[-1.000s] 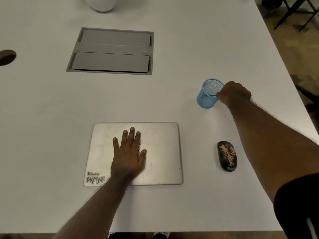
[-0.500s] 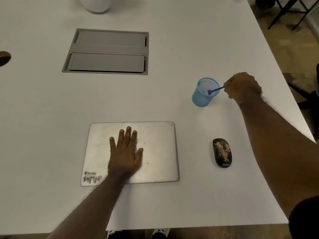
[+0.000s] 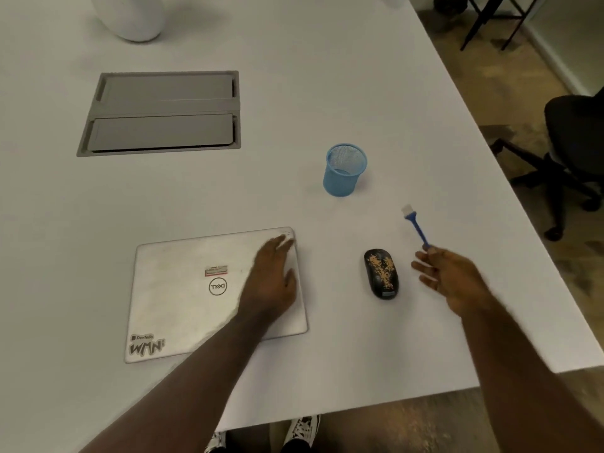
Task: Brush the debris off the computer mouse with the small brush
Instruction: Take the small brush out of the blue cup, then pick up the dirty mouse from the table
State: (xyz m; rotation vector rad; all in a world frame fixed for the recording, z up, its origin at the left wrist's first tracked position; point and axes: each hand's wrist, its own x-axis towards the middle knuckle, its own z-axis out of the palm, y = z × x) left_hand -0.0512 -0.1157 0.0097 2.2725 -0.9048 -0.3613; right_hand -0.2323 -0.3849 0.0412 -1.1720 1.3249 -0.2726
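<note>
A: Where's the oval black mouse (image 3: 381,273) flecked with tan crumbs?
B: On the white worktop (image 3: 327,93), between the hands. The right hand (image 3: 452,279) pinches the slim blue plastic brush (image 3: 415,226), white bristles up. The left hand (image 3: 273,279) lies flat, fingers spread, on the silver laptop lid (image 3: 183,289)
</note>
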